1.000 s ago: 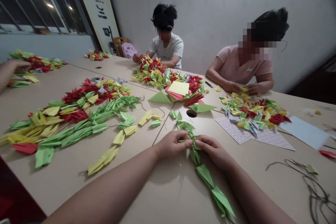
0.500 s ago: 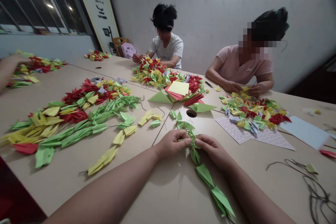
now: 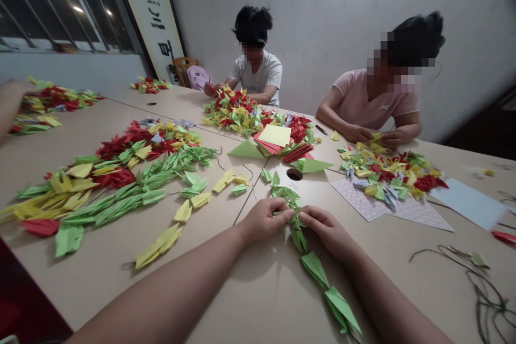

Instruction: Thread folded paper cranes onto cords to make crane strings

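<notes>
A string of green folded paper pieces (image 3: 316,269) runs across the table from beyond my hands down to the lower right. My left hand (image 3: 268,219) pinches one of its green pieces between thumb and fingers. Close beside it, my right hand (image 3: 324,226) pinches the same string from the other side. The fingertips of both hands nearly meet over the string and partly hide the piece between them. To the left of my hands lies a string of yellow folded pieces (image 3: 183,212). Loose green pieces (image 3: 194,185) lie near its far end.
Long green strings (image 3: 141,188) and red and yellow folded paper (image 3: 116,176) cover the left. Square paper sheets (image 3: 274,135) are stacked ahead, by a table hole (image 3: 294,174). Two people sit opposite; an arm (image 3: 12,105) reaches in at left. Dark cord (image 3: 484,285) lies tangled at right.
Almost nothing differs. Both my hands keep their pinch on the green string at the same place. The arm at the far left has shifted slightly.
</notes>
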{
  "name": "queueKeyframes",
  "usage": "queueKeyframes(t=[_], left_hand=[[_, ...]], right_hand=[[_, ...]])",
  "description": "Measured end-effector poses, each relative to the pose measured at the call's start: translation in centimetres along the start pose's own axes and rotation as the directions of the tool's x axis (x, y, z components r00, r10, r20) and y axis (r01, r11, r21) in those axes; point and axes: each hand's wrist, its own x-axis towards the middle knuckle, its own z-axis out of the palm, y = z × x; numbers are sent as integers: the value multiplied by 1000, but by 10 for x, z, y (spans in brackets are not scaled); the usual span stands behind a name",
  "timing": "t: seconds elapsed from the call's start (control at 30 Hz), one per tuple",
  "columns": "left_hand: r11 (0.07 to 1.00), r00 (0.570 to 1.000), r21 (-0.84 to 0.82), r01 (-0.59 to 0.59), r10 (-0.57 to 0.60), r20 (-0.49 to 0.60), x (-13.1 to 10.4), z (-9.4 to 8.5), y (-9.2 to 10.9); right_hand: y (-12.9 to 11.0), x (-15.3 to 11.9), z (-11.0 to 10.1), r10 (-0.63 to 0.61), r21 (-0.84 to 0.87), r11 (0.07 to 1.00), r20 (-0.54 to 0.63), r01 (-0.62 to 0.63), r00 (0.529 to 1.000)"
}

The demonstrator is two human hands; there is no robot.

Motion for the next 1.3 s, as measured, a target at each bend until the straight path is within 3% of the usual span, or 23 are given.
queueKeyframes(t=[0.27, 0.6, 0.83, 0.97, 1.13, 1.3], left_hand=[[994, 997, -75, 77, -74, 38, 0, -1, 0], [995, 995, -31, 99, -99, 18, 0, -1, -1], [984, 999, 175, 23, -29, 32, -3, 0, 0], [962, 1000, 274, 8, -4, -16, -2, -1, 2], [936, 997, 350, 26, -1, -72, -2, -3, 1], [913, 992, 406, 24, 27, -120, -1, -2, -1]], right_hand=[[1, 1, 0, 70, 130, 989, -3, -69, 998], [4, 2, -1, 84, 177, 981, 5, -84, 996], [10, 4, -4, 80, 75, 994, -69, -75, 994], [11, 2, -16, -3, -145, 989, -101, -12, 995], [8, -1, -30, -15, -374, 926, 93, 49, 996], [5, -3, -34, 61, -245, 969, 235, -2, 970]])
